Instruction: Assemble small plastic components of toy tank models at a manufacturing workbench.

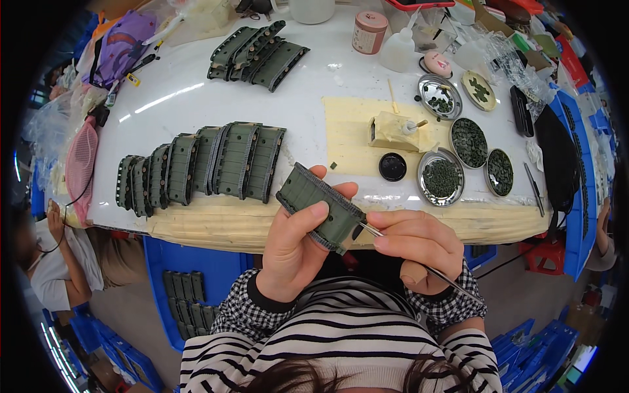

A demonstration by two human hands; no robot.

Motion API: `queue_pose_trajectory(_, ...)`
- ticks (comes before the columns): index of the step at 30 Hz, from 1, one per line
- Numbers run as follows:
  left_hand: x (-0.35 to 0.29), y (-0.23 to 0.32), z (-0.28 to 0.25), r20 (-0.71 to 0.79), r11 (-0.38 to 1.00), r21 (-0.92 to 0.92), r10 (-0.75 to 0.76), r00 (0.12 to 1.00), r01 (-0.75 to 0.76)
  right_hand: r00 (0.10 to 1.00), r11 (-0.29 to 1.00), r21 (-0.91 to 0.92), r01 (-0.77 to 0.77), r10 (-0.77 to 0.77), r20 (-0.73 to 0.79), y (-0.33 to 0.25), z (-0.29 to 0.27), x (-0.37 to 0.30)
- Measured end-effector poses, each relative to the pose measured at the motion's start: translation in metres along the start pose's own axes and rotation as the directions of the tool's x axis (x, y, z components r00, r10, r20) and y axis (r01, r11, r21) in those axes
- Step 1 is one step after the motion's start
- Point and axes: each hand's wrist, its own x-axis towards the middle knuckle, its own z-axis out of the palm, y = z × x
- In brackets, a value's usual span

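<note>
My left hand (293, 252) is closed round a dark green ribbed plastic panel (319, 216), thumb across its face and fingers behind it. The panel is tilted, with grey toothed strips along its edges. In my right hand (422, 243) is a pair of metal tweezers (452, 283), pinched between thumb and fingers. Their tips meet the panel's right end, where a small dark piece (358, 230) shows; whether the tips grip it I cannot tell. A covering wraps one finger of the right hand. Beyond my left hand, a row of similar green panels (226, 160) lies overlapping on the table.
More panels (255, 56) are stacked at the back. To the right stand dishes of small green parts (440, 177), a black round cap (392, 167) and a tape-wrapped block (400, 133). Below the table's left side, a blue crate (157, 262) holds panels. Another person's hand (56, 223) shows at far left.
</note>
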Motion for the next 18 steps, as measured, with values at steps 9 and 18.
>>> queue_pose_trajectory(9,-0.0005,0.0002,-0.0027,0.026,0.996,-0.089,-0.019,0.999,0.021,1.0,1.0,-0.03,0.009,-0.009,0.008,-0.0045,-0.0004,0.0041)
queue_pose_trajectory(18,-0.0003,0.0011,-0.0009,0.016,0.997,-0.074,-0.012,1.0,0.013,1.0,0.999,-0.029,0.018,-0.018,-0.015,-0.0048,0.0011,0.0031)
